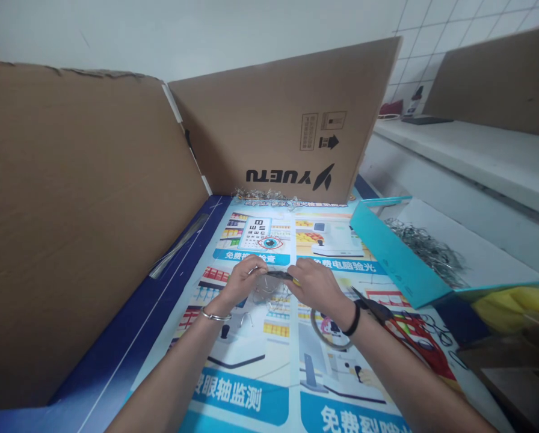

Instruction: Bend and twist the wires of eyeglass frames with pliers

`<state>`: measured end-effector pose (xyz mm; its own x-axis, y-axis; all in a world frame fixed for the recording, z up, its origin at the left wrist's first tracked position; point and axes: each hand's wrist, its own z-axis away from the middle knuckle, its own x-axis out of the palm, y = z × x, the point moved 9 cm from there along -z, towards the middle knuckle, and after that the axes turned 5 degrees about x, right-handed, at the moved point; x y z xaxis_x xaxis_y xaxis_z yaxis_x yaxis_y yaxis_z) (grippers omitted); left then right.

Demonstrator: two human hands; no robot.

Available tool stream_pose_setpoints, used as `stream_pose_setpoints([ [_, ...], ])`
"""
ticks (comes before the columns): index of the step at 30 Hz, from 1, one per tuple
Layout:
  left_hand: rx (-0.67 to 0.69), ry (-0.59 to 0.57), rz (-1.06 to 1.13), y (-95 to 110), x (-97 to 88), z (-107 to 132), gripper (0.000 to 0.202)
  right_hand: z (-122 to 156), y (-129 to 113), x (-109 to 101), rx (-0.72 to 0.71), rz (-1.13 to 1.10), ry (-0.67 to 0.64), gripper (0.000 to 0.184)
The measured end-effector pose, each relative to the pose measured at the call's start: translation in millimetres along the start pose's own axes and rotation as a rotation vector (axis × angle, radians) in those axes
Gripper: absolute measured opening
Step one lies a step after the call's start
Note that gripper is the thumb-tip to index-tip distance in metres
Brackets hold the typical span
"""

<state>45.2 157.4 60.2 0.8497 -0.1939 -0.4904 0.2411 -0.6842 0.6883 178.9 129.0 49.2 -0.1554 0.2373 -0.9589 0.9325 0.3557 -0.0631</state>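
Note:
My right hand (313, 284) is closed round a pair of pliers, whose dark jaws (276, 275) point left and whose yellow handle barely shows under the fingers. Fingertips of my left hand (246, 281) pinch together at the tip of the jaws; whatever small piece they hold is too fine to make out. Beneath both hands, loose bent wires (269, 294) lie on the printed sheet (278, 355). One hook-shaped wire (246, 319) rests apart, near my left wrist. A grey ring (314, 328) lies partly hidden by my right wrist.
An open turquoise box (387, 258) with many metal wires (425, 246) stands at right. Dark-bladed scissors (369, 305) lie beside my right forearm, near black loops (436, 328). Cardboard panels (269, 132) wall off the back and left. More wire pieces (263, 194) lie along the back panel.

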Motion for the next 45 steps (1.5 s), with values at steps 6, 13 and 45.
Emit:
stream_pose_setpoints([
  [6,0.02,-0.005,-0.017,1.9,0.1,-0.2,0.019,-0.5,0.2,1.0,0.02,-0.007,-0.04,0.024],
  [13,-0.006,0.013,0.008,-4.2,0.4,1.8,0.016,-1.0,2.5,-1.6,0.023,-0.01,-0.024,0.022],
  [45,-0.172,0.132,0.163,-22.4,-7.6,8.8,0.011,0.5,-1.7,-17.4,0.027,0.03,0.112,0.018],
])
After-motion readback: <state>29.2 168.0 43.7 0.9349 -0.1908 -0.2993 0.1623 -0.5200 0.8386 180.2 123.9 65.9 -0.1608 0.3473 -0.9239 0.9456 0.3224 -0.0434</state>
